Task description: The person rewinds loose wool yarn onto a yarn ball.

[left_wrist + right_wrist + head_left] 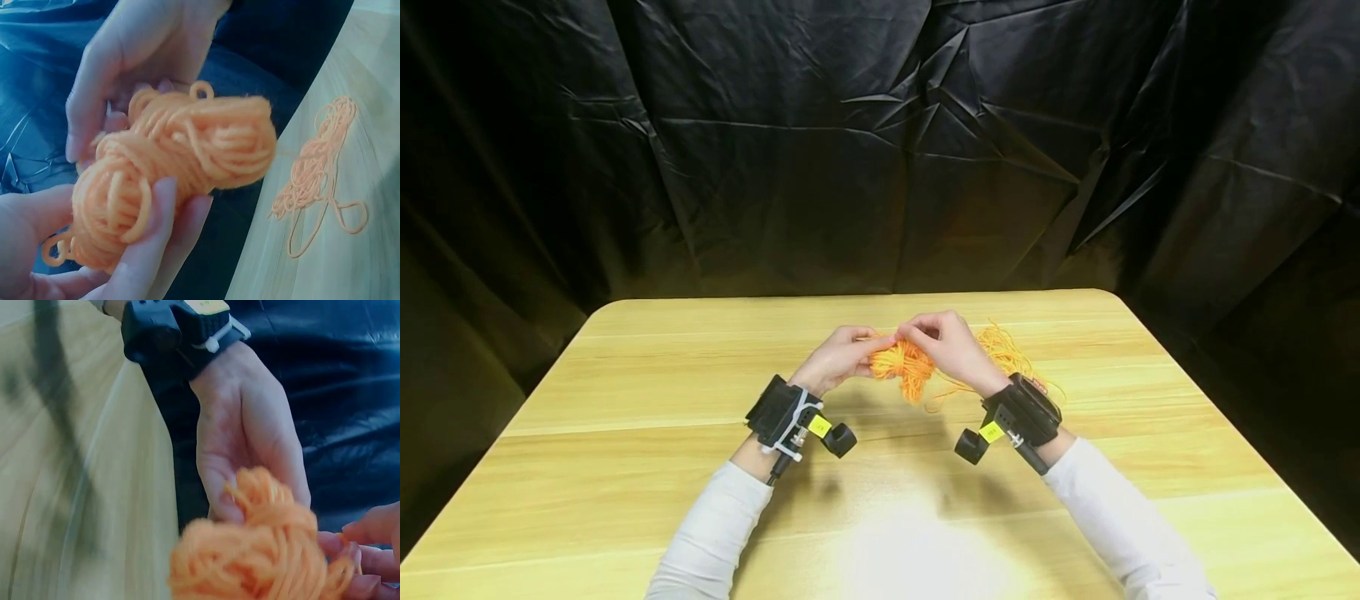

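A wound bundle of orange yarn (913, 373) is held above the table between the two hands. My left hand (841, 357) grips one end of it, fingers and thumb curled round the windings, as the left wrist view shows up close. Strands cross tightly round the bundle's middle, and small loops (201, 90) stick out from it. At the bundle's far side, my right hand (951, 346) pinches a yarn strand (340, 575) between thumb and fingers. Part of the right hand's fingertips lies behind the bundle in the left wrist view.
A loose, tangled heap of orange yarn (1003, 350) lies on the wooden table (625, 467) beyond the right wrist. A thin strand trails from it toward the bundle. Black sheeting (775, 183) hangs behind the table. Each wrist wears a strapped camera mount (1022, 412).
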A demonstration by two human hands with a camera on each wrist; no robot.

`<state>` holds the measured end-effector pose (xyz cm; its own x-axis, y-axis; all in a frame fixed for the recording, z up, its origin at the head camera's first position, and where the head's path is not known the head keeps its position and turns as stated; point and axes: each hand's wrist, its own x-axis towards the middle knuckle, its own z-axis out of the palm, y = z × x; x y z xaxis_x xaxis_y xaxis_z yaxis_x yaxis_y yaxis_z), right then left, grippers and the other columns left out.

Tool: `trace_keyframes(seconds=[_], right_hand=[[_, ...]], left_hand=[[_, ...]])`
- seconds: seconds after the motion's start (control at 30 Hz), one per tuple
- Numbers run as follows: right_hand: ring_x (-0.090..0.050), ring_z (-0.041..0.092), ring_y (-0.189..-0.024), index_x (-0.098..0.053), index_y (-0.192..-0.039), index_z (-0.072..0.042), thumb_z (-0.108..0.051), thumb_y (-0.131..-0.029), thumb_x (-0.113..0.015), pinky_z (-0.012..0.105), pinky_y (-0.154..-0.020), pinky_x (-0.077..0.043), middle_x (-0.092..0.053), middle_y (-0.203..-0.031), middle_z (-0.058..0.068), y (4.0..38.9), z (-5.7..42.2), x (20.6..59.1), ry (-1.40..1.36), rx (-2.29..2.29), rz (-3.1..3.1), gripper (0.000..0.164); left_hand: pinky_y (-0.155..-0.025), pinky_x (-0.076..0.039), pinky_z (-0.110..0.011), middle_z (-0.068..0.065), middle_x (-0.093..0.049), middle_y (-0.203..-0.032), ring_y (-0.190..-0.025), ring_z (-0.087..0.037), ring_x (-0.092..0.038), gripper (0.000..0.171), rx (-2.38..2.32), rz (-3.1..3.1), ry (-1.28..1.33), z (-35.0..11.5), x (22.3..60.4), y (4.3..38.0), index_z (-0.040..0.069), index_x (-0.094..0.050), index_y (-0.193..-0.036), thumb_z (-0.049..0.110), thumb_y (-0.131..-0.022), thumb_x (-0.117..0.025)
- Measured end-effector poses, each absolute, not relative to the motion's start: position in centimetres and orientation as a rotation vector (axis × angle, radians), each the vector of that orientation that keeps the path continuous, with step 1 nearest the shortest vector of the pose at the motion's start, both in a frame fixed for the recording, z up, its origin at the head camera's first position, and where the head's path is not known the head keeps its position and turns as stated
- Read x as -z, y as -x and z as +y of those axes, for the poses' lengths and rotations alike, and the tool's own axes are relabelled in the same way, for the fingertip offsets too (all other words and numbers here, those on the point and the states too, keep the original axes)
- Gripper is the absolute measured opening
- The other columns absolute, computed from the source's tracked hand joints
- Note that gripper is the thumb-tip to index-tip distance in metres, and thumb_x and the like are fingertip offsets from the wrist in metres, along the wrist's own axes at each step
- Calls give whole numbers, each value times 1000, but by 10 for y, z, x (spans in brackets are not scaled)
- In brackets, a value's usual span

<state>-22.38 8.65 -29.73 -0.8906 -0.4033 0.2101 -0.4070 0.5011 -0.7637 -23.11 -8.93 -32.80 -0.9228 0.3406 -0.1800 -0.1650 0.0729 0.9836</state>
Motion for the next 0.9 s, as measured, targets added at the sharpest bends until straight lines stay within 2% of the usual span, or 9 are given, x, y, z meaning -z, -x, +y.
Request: trace_keyframes(seconds=[0.23,0.4,0.57,0.7,0.8,0.9], right_hand=[[-53,17,-65,-67,-98,1,-12,-88,-55,21,-60,-45,-65,-82,11,210,85,297,-881,-1399,-2638,21],[-47,16,-57,-65,-98,3,-9,-89,-53,21,-50,-41,-55,-67,14,199,87,308,-956,-1550,-2645,19],[-50,14,-58,-64,-100,6,-9,-90,-50,21,-52,-44,-55,-66,6,199,89,326,-1010,-1726,-2685,22],[-52,14,-63,-63,-102,4,-13,-92,-49,26,-60,-47,-56,-69,0,204,93,341,-958,-1861,-2755,25],[-49,11,-63,-61,-105,5,-16,-92,-48,24,-57,-42,-54,-69,-1,211,97,351,-855,-2038,-2786,28],[-44,7,-60,-55,-107,12,-14,-93,-44,20,-53,-35,-50,-69,-1,220,101,359,-739,-2267,-2742,32]], left_hand=[[-68,-53,-24,-8,-57,-86,-70,-10,-60,29,-2036,2025,17,-89,327,234,-4,-50,-100,21,-87,-57],[-66,-52,-21,-7,-58,-84,-69,-9,-61,31,-2125,2030,71,-89,325,235,-4,-50,-102,23,-88,-56],[-63,-52,-18,-9,-59,-88,-71,-9,-61,35,-2182,2031,98,-90,324,237,-6,-50,-107,23,-88,-56],[-64,-52,-19,-9,-59,-88,-72,-9,-61,34,-2205,2011,94,-90,323,236,-6,-50,-107,22,-88,-55],[-65,-52,-20,-7,-59,-86,-71,-10,-61,33,-2211,1982,44,-90,323,234,-6,-49,-106,21,-89,-54],[-68,-53,-24,-6,-58,-84,-71,-10,-61,33,-2190,1946,-22,-89,323,234,-7,-49,-107,21,-90,-53]])
